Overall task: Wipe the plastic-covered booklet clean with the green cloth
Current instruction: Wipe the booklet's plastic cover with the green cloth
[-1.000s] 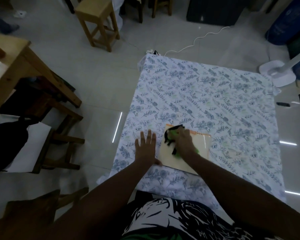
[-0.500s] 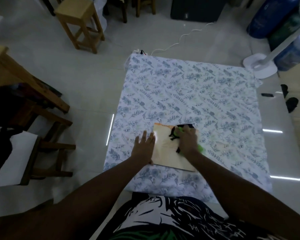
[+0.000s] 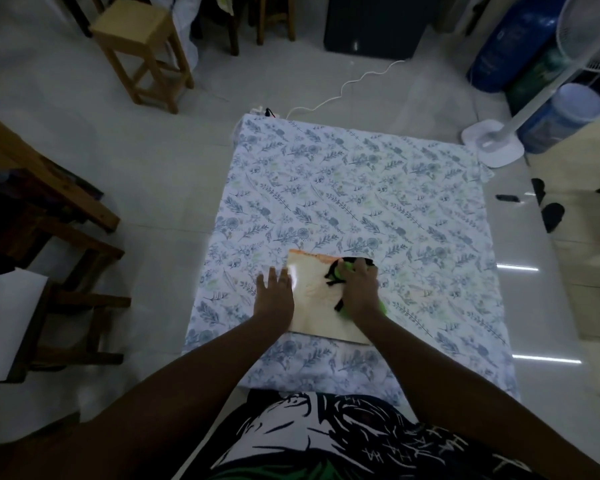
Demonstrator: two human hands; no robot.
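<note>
The plastic-covered booklet (image 3: 316,306) lies flat on the near part of a floral sheet (image 3: 354,188), pale with an orange top edge and a glare spot at its left side. My left hand (image 3: 274,296) rests flat with fingers spread on the booklet's left edge. My right hand (image 3: 361,289) presses the green cloth (image 3: 346,265) with black trim onto the booklet's upper right part. Most of the cloth is hidden under that hand; a green corner shows at the wrist.
The sheet covers a low square surface on a tiled floor. A wooden stool (image 3: 142,46) stands at far left, a wooden bench (image 3: 49,209) at left. A white fan base (image 3: 492,147) and blue bags (image 3: 510,43) are at far right. A white cable (image 3: 347,84) runs beyond the sheet.
My right hand with the cloth has slid from the booklet's upper left towards its upper right. My left hand stays on the left edge. The view has shifted with my head.
</note>
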